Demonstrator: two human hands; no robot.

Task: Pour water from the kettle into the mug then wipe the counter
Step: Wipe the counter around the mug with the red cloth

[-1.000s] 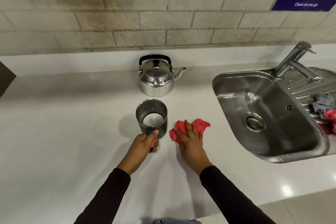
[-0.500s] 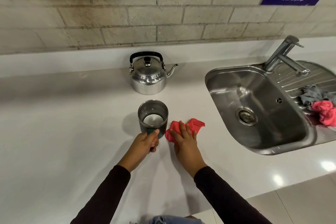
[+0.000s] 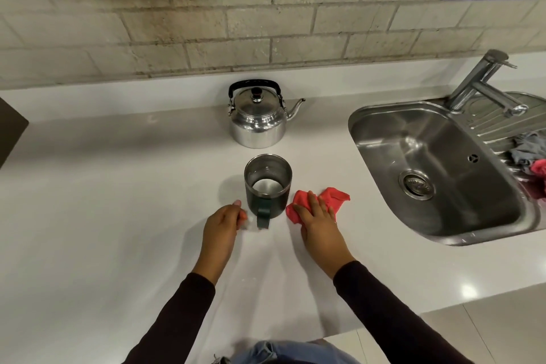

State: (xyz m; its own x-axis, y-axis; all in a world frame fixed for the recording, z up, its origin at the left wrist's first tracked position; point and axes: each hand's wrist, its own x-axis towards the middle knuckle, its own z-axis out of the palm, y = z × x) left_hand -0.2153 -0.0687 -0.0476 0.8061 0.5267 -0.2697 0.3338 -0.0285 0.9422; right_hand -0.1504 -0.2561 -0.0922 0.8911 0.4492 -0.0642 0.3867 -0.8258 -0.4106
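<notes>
A shiny metal kettle [image 3: 258,124] with a black handle stands at the back of the white counter [image 3: 118,201], its spout pointing right. In front of it sits a dark mug [image 3: 267,186] with a steel inside, its handle turned toward me. My left hand [image 3: 221,227] hovers just left of that handle with loosely curled fingers, not touching it and holding nothing. My right hand [image 3: 319,221] lies flat on a crumpled red cloth [image 3: 336,196] on the counter, right of the mug.
A steel sink [image 3: 437,168] with a tap [image 3: 484,80] is set into the counter at the right. Grey and pink rags [image 3: 529,154] lie on its drainer. A tiled wall rises behind. A dark object [image 3: 10,133] juts in at the far left.
My left hand has let go of the mug handle and drawn back a little to the left. My right hand stays pressed on the red cloth.
</notes>
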